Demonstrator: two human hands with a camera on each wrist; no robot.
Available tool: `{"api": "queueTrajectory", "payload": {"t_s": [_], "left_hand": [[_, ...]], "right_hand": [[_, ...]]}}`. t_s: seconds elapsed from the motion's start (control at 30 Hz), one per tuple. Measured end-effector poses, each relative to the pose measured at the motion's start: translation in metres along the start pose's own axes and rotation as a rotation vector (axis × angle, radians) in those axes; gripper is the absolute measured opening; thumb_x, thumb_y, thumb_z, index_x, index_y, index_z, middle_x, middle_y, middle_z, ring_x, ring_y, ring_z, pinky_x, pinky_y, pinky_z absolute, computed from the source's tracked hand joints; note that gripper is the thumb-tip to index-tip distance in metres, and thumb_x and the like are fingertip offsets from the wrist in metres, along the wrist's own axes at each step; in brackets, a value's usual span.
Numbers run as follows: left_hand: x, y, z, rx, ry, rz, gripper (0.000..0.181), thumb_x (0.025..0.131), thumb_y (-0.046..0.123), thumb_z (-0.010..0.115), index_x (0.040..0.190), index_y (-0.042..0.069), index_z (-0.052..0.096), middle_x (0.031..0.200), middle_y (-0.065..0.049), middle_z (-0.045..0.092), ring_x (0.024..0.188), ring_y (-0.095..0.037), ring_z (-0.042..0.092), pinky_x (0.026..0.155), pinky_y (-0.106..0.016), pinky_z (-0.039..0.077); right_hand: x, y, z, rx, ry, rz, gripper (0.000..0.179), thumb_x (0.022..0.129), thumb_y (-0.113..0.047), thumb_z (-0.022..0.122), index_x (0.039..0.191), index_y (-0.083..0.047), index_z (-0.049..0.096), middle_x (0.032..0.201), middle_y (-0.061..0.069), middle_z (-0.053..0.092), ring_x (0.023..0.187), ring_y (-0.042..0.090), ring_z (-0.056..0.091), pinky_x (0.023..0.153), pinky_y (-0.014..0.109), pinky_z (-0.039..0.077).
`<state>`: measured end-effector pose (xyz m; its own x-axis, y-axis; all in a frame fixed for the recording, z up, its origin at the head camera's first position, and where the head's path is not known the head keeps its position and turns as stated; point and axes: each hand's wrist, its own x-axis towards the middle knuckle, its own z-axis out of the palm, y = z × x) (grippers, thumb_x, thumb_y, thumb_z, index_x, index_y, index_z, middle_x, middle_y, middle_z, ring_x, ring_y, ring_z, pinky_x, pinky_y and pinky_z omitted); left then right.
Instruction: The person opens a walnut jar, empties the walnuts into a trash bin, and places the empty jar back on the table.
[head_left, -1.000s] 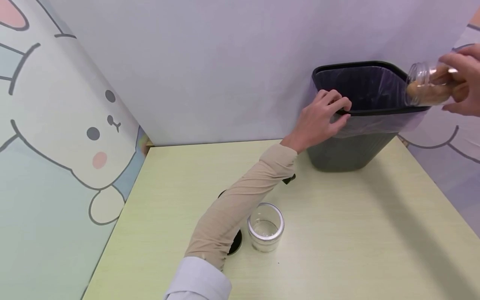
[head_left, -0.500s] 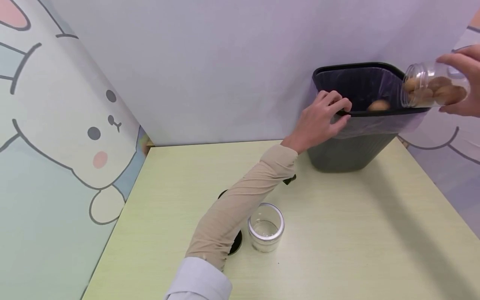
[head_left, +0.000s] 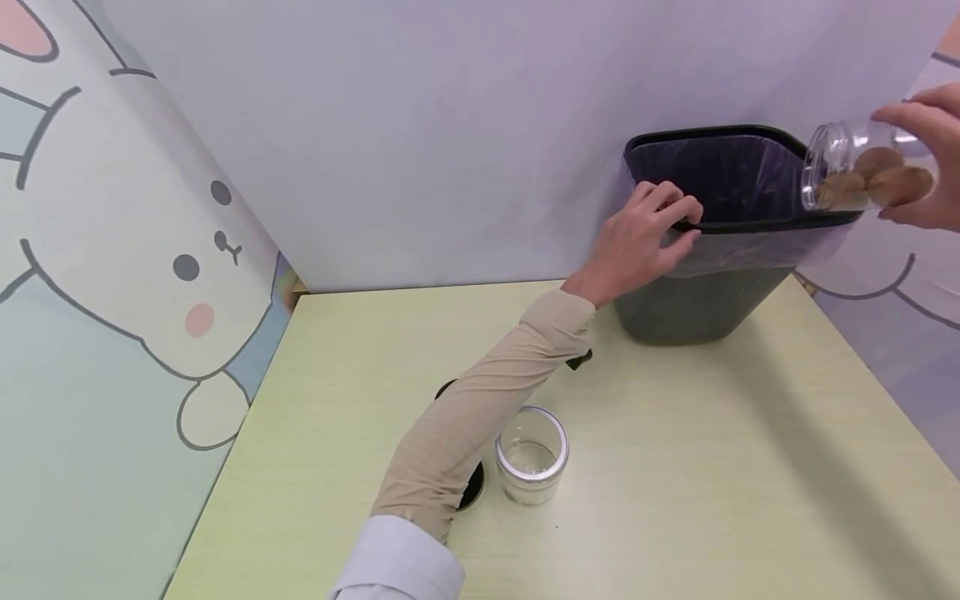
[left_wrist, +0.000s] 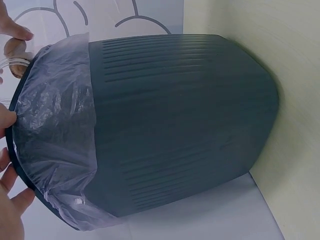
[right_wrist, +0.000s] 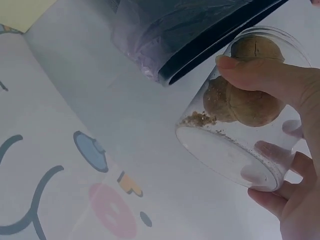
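Note:
In the head view, a dark bin [head_left: 678, 304] with a translucent liner [left_wrist: 57, 115] stands at the table's back right. My left hand [head_left: 637, 233] grips its near rim, the thumb outside over the liner. My right hand [head_left: 933, 158] holds a clear jar [head_left: 851, 142] lying on its side, its uncapped mouth over the bin's right rim. Three brown, round, walnut-like nuts [right_wrist: 255, 107] are inside the jar. Crumbs [right_wrist: 197, 119] cling near its bottom in the right wrist view. The bin's floor is hidden in the head view.
A clear jar [head_left: 531, 475] without a lid stands on the pale table [head_left: 675, 467]. Next to it, a black round thing [head_left: 471, 485] is partly covered by my left forearm [head_left: 487, 392]. A small black object [head_left: 579, 359] lies by the sleeve. The wall [head_left: 450, 167] rises behind.
Nuts have left the jar; one was seen falling inside the bin half a second ago and is now out of sight. The jar has shifted slightly left. My left hand stays put.

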<state>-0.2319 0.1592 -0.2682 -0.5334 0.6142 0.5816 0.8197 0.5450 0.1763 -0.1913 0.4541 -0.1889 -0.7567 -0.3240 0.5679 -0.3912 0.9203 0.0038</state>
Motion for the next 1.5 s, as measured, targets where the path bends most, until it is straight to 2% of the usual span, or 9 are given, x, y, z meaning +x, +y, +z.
{"api": "queueTrajectory", "payload": {"t_s": [0.03,0.27,0.4,0.53,0.7,0.77,0.97,1.3,1.5], "left_hand": [[0.0,0.0,0.0,0.0,0.001,0.0,0.019,0.096,0.031,0.05,0.106,0.022,0.063,0.111,0.006,0.052,0.113,-0.012,0.042,0.066,-0.017,0.041],[0.001,0.001,-0.001,-0.002,-0.019,-0.002,0.02,0.097,0.032,0.049,0.107,0.022,0.063,0.112,0.006,0.051,0.113,-0.011,0.042,0.067,-0.016,0.042],[0.001,0.002,0.0,-0.003,-0.024,-0.002,0.02,0.097,0.032,0.049,0.107,0.022,0.063,0.112,0.006,0.051,0.113,-0.011,0.042,0.067,-0.016,0.041],[0.001,0.003,0.0,-0.004,-0.014,-0.001,0.02,0.097,0.032,0.049,0.107,0.022,0.063,0.112,0.006,0.051,0.112,-0.011,0.042,0.066,-0.016,0.042],[0.002,0.004,-0.001,0.001,-0.011,-0.003,0.02,0.097,0.032,0.05,0.107,0.022,0.063,0.112,0.006,0.051,0.113,-0.011,0.043,0.066,-0.016,0.042],[0.002,0.004,-0.001,0.002,-0.016,-0.006,0.02,0.097,0.032,0.05,0.108,0.023,0.063,0.113,0.006,0.052,0.113,-0.011,0.042,0.066,-0.016,0.042],[0.001,0.004,-0.001,-0.002,-0.02,-0.006,0.02,0.097,0.032,0.05,0.108,0.023,0.063,0.112,0.006,0.051,0.113,-0.011,0.042,0.067,-0.016,0.041],[0.001,0.004,0.0,-0.016,-0.008,-0.002,0.02,0.097,0.031,0.05,0.107,0.021,0.064,0.112,0.005,0.052,0.113,-0.012,0.042,0.068,-0.016,0.042],[0.001,0.003,0.0,-0.013,-0.012,0.0,0.019,0.097,0.031,0.05,0.107,0.022,0.063,0.112,0.006,0.052,0.113,-0.012,0.042,0.068,-0.016,0.042]], "right_hand": [[0.001,0.0,0.0,0.002,-0.003,0.012,0.098,0.036,0.017,0.071,0.13,0.006,0.044,0.123,0.035,0.04,0.111,0.049,0.035,0.107,0.041,0.023],[0.002,0.005,-0.002,0.066,-0.027,0.072,0.099,0.034,0.011,0.074,0.128,0.008,0.045,0.12,0.035,0.04,0.109,0.046,0.034,0.097,0.025,0.022],[0.002,0.006,-0.002,0.081,-0.026,0.092,0.098,0.032,0.002,0.078,0.124,0.009,0.046,0.116,0.035,0.042,0.106,0.04,0.036,0.088,0.024,0.022],[0.002,0.005,-0.004,0.06,-0.03,0.092,0.092,0.035,0.002,0.076,0.122,0.01,0.045,0.115,0.036,0.042,0.104,0.041,0.036,0.092,0.034,0.025],[0.001,0.004,-0.005,0.113,-0.004,0.061,0.095,0.033,-0.004,0.08,0.121,0.01,0.047,0.111,0.034,0.043,0.106,0.008,0.034,0.093,0.021,0.022],[0.0,0.004,-0.005,0.141,0.003,0.053,0.097,0.031,-0.004,0.08,0.122,0.01,0.048,0.112,0.033,0.043,0.108,0.004,0.028,0.095,0.018,0.018],[0.0,0.003,-0.005,0.096,-0.041,0.065,0.097,0.033,0.005,0.074,0.126,0.01,0.045,0.119,0.038,0.04,0.11,0.049,0.032,0.104,0.042,0.022],[0.003,0.002,-0.006,0.057,-0.016,0.005,0.092,0.036,-0.006,0.074,0.122,0.01,0.046,0.114,0.037,0.041,0.103,0.05,0.035,0.093,0.043,0.026],[0.005,-0.009,-0.008,-0.051,-0.04,0.013,0.094,0.035,0.017,0.071,0.123,0.008,0.044,0.12,0.037,0.038,0.11,0.05,0.033,0.093,0.054,0.029]]}}
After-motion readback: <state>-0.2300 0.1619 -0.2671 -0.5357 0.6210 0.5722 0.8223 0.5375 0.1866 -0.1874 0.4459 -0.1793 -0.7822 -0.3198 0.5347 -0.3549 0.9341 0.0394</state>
